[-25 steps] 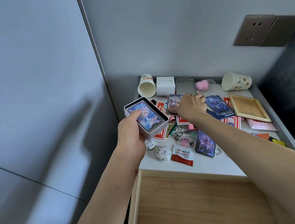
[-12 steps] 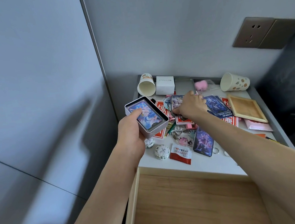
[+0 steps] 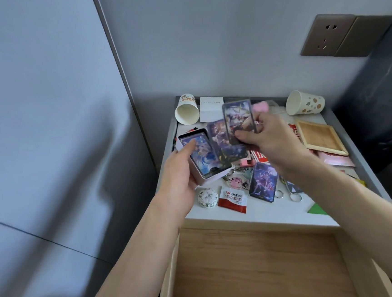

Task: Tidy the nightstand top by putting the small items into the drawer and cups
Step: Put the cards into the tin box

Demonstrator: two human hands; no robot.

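Nightstand: pale top (image 3: 267,213) jammed into a corner against the wall, with plenty of clutter on it. The drawer (image 3: 260,273) below is pulled open toward the near side.

Left hand: the left hand (image 3: 180,173) is wrapped round a small tin (image 3: 213,177). Its thumb lies on the card already inside, and it's holding the tin just over the near-left part of the top.

Right hand: the right hand (image 3: 270,141) is clamped on a card (image 3: 238,121). Thumb and fingers pinch the low end, and the card stands nearly upright just right of the tin.

Second card: another card (image 3: 223,143) sits between the tin and the raised one. It's blurry, so I can't tell if it's pinched too or leaning on the tin.

What changed: a second ago that right hand was down on the card in the pile. Now the card is lifted clear of the top and has come over toward the tin.

What it means: looks to me like the cards get collected into the tin first, and then the tin probably goes in the drawer. That's early days for the tidy-up.

Cups: the left cup (image 3: 187,112) and the right cup (image 3: 303,103) both lie on their sides at the far edge.

Left on top: one more card (image 3: 263,181), a red sachet (image 3: 232,198), a keychain (image 3: 237,182), a round trinket (image 3: 207,197) and a wooden tray (image 3: 319,136) on the right.
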